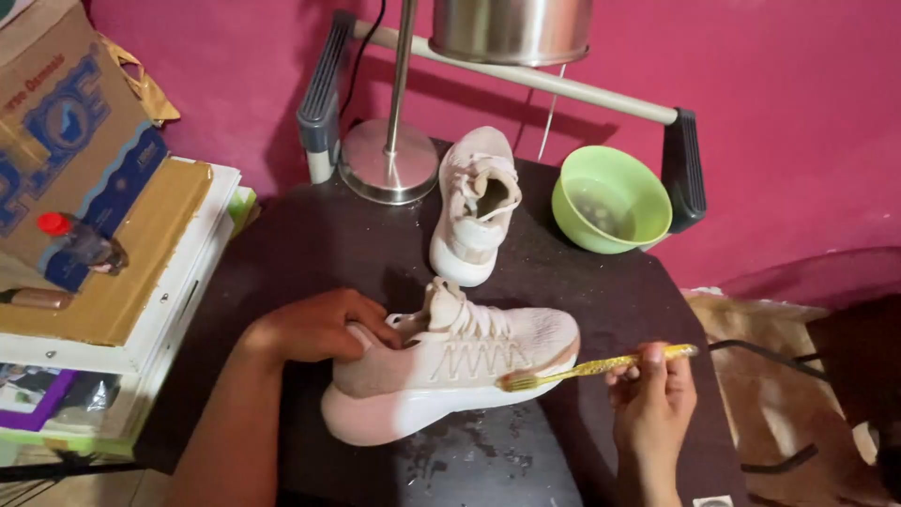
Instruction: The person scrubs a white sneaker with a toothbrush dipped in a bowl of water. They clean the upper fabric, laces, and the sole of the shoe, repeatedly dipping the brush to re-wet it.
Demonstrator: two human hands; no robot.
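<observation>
1. Sneaker [450, 376], pale pink knit with a white sole, lies on its side at lower centre of the frame on the dark tabletop [601, 282], toe pointing right. I judge it light, with a soft upper that gives under pressure and a firmer sole. The wet patches below it suggest a slippery sole edge.
2. Best hold, as I read it: heel collar or heel counter, where the shoe is stiffest. Pinching mid-upper would just crush the knit.
3. Left hand [314, 327] sits left of centre, fingers curled over the heel and collar, pressing the sneaker down. It is clamped on the shoe, not spread.
4. Right hand [652, 390] at lower right, fingers wrapped round the handle of a yellow toothbrush [596, 366]. Bristle end touches the shoe's side near the toe, just above the sole line.
5. Toothbrush looks thin, light and a bit flexible; the grip is at the far handle end.
6. Second sneaker [474, 207] stands at upper centre, well apart from both hands.
7. Green bowl [610, 199] at upper right, some liquid inside, near the tabletop's edge.
8. Lamp base [389, 160] just left of the second sneaker; cardboard box [66, 122] at upper left.
</observation>
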